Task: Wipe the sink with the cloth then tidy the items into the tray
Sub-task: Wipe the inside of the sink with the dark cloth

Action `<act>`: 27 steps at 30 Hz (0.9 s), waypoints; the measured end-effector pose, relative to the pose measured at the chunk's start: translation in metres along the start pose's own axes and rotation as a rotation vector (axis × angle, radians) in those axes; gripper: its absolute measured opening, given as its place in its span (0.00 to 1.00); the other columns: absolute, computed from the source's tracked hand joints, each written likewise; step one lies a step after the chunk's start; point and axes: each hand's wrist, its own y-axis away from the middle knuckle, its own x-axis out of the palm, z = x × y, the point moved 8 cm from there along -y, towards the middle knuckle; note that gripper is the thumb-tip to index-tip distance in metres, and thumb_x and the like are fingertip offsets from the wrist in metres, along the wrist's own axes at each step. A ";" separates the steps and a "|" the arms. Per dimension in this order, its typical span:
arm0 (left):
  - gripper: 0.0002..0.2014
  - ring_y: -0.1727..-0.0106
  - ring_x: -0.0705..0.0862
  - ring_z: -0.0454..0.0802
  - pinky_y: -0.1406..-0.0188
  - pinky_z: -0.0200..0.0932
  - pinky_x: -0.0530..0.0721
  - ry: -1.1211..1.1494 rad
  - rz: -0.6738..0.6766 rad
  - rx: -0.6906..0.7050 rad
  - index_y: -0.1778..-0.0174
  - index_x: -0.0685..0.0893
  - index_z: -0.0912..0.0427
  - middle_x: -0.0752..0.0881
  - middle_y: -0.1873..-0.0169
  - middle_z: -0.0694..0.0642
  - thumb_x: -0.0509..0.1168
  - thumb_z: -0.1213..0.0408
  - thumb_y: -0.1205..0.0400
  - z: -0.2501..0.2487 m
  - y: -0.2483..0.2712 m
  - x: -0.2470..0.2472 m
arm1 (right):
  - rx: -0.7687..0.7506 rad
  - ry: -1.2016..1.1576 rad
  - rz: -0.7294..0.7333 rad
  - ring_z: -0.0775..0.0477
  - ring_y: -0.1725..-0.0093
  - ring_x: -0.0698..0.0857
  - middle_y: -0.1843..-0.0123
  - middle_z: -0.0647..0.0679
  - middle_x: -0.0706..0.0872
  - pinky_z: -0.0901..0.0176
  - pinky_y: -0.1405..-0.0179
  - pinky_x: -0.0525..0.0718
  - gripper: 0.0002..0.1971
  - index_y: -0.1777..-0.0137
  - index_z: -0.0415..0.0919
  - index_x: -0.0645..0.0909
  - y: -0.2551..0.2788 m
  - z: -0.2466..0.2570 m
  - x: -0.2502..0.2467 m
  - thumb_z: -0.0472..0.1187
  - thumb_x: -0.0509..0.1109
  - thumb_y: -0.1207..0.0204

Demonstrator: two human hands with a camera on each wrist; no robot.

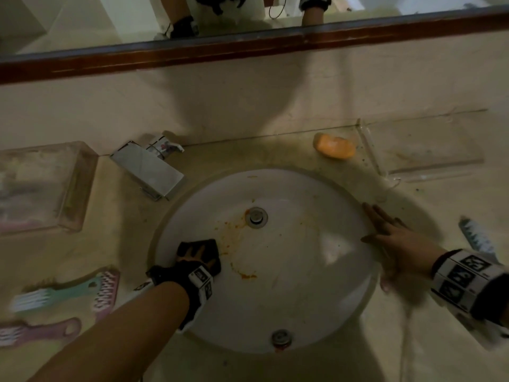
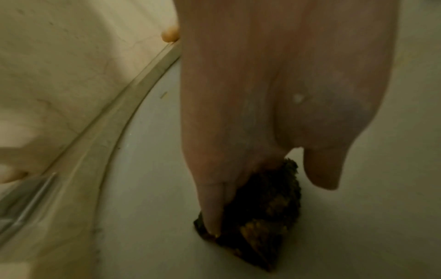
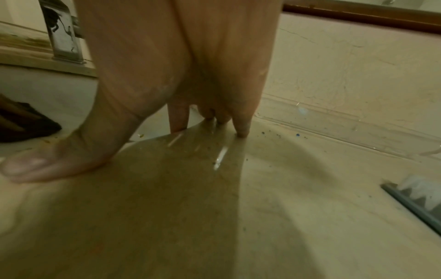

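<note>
The white round sink carries orange stains left of its drain. My left hand presses a dark cloth flat against the basin's left side, fingers spread and straight on it. In the left wrist view the fingers lie on the cloth, the thumb apart. My right hand rests flat and open on the sink's right rim, its fingertips on the counter. A clear tray stands at the back right, an orange soap just left of it.
A chrome tap stands at the back left of the sink. Left of it is a clear box. A teal comb and two pink combs lie on the left counter, a grey brush on the right. A mirror runs along the wall.
</note>
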 end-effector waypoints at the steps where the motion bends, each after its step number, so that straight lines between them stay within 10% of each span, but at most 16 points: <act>1: 0.28 0.15 0.44 0.57 0.18 0.25 0.48 0.029 0.011 -0.015 0.17 0.54 0.56 0.43 0.16 0.58 0.55 0.61 0.13 0.001 -0.005 -0.001 | -0.019 -0.008 -0.044 0.37 0.22 0.32 0.23 0.41 0.29 0.27 0.22 0.55 0.71 0.28 0.47 0.76 -0.001 -0.002 0.001 0.91 0.45 0.69; 5: 0.36 0.16 0.43 0.68 0.17 0.66 0.49 0.045 0.087 -0.144 0.16 0.44 0.52 0.39 0.16 0.63 0.54 0.48 0.15 -0.012 -0.016 -0.012 | -0.050 -0.039 -0.140 0.29 0.22 0.44 0.21 0.36 0.43 0.19 0.32 0.63 0.63 0.37 0.42 0.84 -0.004 -0.009 0.006 0.89 0.50 0.60; 7: 0.31 0.17 0.56 0.66 0.19 0.65 0.60 0.095 0.073 -0.209 0.17 0.57 0.58 0.53 0.17 0.64 0.55 0.51 0.15 -0.013 -0.019 -0.023 | -0.066 -0.039 -0.186 0.30 0.21 0.43 0.20 0.37 0.42 0.20 0.30 0.61 0.63 0.36 0.42 0.83 -0.005 -0.010 0.006 0.89 0.51 0.61; 10: 0.12 0.44 0.84 0.57 0.38 0.54 0.81 0.188 -0.024 -0.212 0.46 0.83 0.64 0.85 0.46 0.59 0.60 0.59 0.16 -0.003 -0.027 -0.042 | -0.065 -0.001 -0.205 0.27 0.21 0.46 0.20 0.35 0.43 0.21 0.30 0.63 0.60 0.37 0.43 0.84 -0.007 -0.006 0.005 0.88 0.55 0.60; 15: 0.25 0.32 0.78 0.61 0.30 0.54 0.77 0.225 -0.096 -0.340 0.28 0.68 0.67 0.79 0.33 0.64 0.61 0.57 0.18 0.006 -0.030 -0.037 | 0.006 -0.014 -0.130 0.37 0.23 0.27 0.24 0.41 0.23 0.34 0.19 0.50 0.67 0.27 0.50 0.73 -0.005 -0.007 0.003 0.88 0.47 0.67; 19: 0.18 0.33 0.82 0.54 0.34 0.47 0.79 0.240 -0.096 -0.270 0.28 0.71 0.63 0.82 0.33 0.58 0.54 0.61 0.13 0.003 -0.037 -0.036 | -0.027 0.071 -0.216 0.26 0.24 0.56 0.21 0.31 0.51 0.22 0.41 0.77 0.52 0.44 0.47 0.86 -0.004 -0.005 -0.001 0.86 0.49 0.52; 22: 0.15 0.35 0.83 0.54 0.37 0.46 0.82 0.226 -0.091 -0.212 0.33 0.77 0.64 0.83 0.35 0.58 0.56 0.63 0.14 -0.001 -0.037 -0.047 | -0.007 0.073 -0.200 0.31 0.19 0.44 0.19 0.37 0.39 0.22 0.29 0.67 0.57 0.38 0.47 0.83 -0.003 -0.006 0.000 0.87 0.51 0.58; 27: 0.16 0.32 0.81 0.55 0.31 0.46 0.79 0.194 -0.080 -0.106 0.35 0.81 0.65 0.82 0.34 0.61 0.52 0.69 0.13 -0.022 -0.039 -0.043 | -0.040 0.056 -0.274 0.28 0.23 0.63 0.15 0.46 0.34 0.27 0.49 0.80 0.36 0.49 0.51 0.84 -0.005 -0.011 0.005 0.76 0.71 0.50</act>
